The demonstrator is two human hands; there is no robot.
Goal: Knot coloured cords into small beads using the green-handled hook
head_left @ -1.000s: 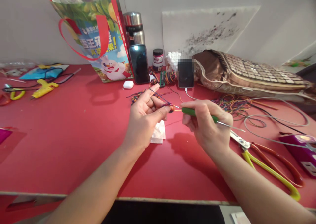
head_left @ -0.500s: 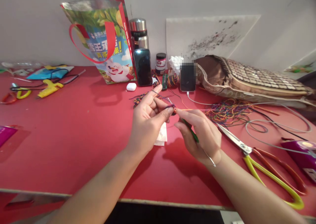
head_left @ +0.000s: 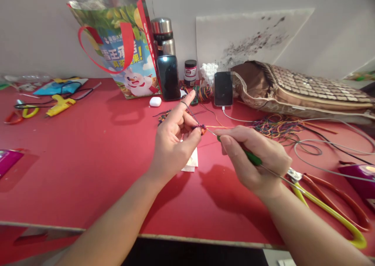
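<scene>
My left hand [head_left: 173,143] pinches a small knotted piece of coloured thread [head_left: 202,129] between thumb and fingers, with a dark strand looped over the raised index finger. My right hand [head_left: 255,156] is closed round a crochet hook with a green grip [head_left: 251,158]; its metal tip points left into the thread piece. An orange strand runs right from the piece to a tangle of coloured threads [head_left: 274,126]. Both hands hover over the red table [head_left: 88,168].
Large scissors [head_left: 328,207] with yellow and red handles lie right of my right hand. At the back stand a printed gift bag [head_left: 117,43], a steel flask [head_left: 163,33], two phones [head_left: 168,77], a small jar [head_left: 190,68] and a brown cushion [head_left: 301,90]. A white paper scrap [head_left: 191,162] lies under my hands.
My right hand turned the hook from a flat grip, tucked it down along the palm while fingertips touched the thread, then brought its tip back into the thread piece. The left hand stayed put.
</scene>
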